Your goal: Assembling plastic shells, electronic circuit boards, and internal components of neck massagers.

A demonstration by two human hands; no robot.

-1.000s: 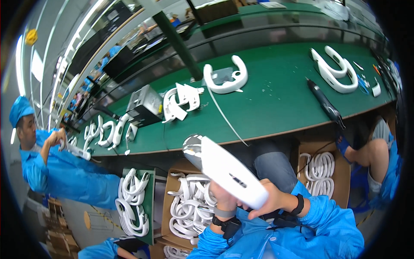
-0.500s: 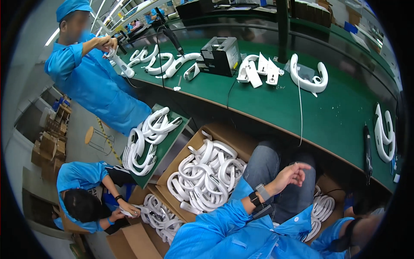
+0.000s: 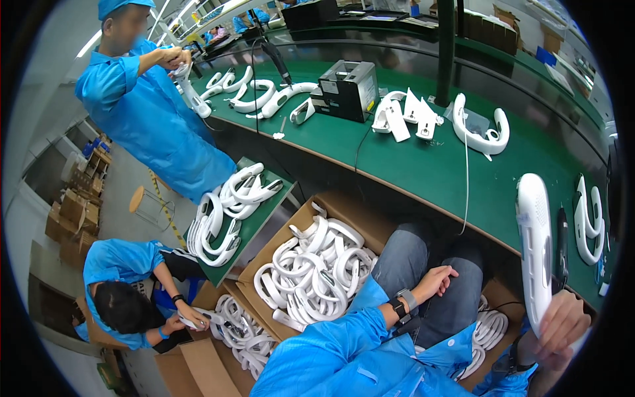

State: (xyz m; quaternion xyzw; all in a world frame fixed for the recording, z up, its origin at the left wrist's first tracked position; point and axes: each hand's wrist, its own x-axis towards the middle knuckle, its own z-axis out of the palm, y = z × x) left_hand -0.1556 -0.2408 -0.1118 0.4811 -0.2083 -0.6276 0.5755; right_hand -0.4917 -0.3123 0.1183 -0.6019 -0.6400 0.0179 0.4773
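My left hand (image 3: 435, 282) is over my thigh, its fingers loosely bent and holding nothing. At the right, my right hand (image 3: 562, 324) is closed around the lower part of a white neck fan (image 3: 533, 238). The fan is held up, with its slotted side showing; part of it is behind my fingers. Beyond it on the green bench lie a black electric screwdriver (image 3: 562, 248) and another white neck fan (image 3: 587, 221). Beside my right forearm, more white neck fans (image 3: 488, 331) are in a box.
An open cardboard box (image 3: 248, 281) full of white neck fans stands left of my legs. The green workbench (image 3: 403, 162) bears a black box-shaped device (image 3: 347, 91), fans and loose shells. One co-worker (image 3: 149, 119) stands at the far left; another (image 3: 129, 304) sits at the lower left.
My right hand has come up into view with a white neck fan. My left hand has lowered slightly toward my thigh, its fingers less spread. The view has shifted slightly.
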